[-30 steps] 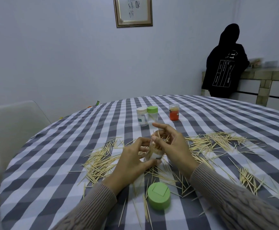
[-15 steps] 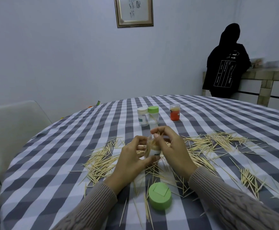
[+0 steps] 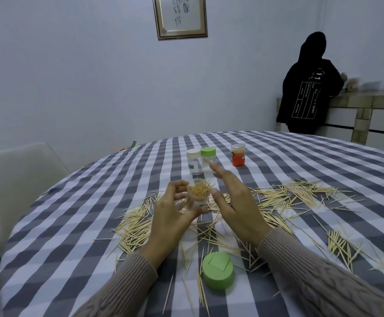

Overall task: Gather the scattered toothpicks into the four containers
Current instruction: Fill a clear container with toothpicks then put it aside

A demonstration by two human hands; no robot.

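jar in the left hand

the left hand (image 3: 171, 216) holds a small clear plastic jar (image 3: 200, 195) full of thin wooden toothpicks (image 3: 298, 195), its fingers curled round it. the right hand (image 3: 236, 202) is just beside the jar, fingers straight, holding nothing.

— What do you wear on your arms?
— Your left sleeve (image 3: 117, 287) and right sleeve (image 3: 319, 273) belong to one knitted sweater, taupe-brown in colour.

— How is the knit patterned?
— Each cuff is ribbed in fine lengthwise lines; further up the forearm you show a thicker cable-like weave, plainest on the right.

— And the hands?
— Your left hand (image 3: 170, 216) and right hand (image 3: 236, 202) are bare: no gloves, rings or watch visible.
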